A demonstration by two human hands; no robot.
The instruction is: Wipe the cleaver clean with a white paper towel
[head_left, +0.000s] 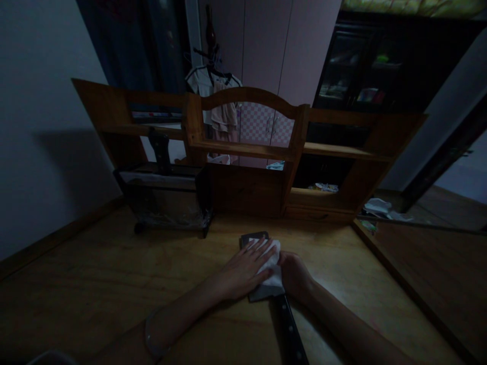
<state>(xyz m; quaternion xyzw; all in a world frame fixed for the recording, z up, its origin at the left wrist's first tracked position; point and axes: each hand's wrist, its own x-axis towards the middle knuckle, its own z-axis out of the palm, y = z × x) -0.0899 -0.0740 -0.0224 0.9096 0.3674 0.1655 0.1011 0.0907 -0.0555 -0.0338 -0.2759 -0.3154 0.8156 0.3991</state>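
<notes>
A cleaver [290, 324] with a black riveted handle lies on the wooden table, its handle towards me and its wide blade pointing away. White tissue [274, 276] covers much of the blade. My left hand [247, 271] rests flat on the tissue and blade, fingers stretched and slightly apart. At the blade's right side, my right hand [296, 275] is curled against its edge and the tissue. The right fingertips are hidden behind the tissue and blade.
A dark-framed knife holder [163, 203] stands at the back left, with a black-handled knife [160, 149] upright in it. Behind it, a wooden shelf unit [247, 190] runs along the far edge of the table [114, 294]. A white wall [45, 152] bounds the left.
</notes>
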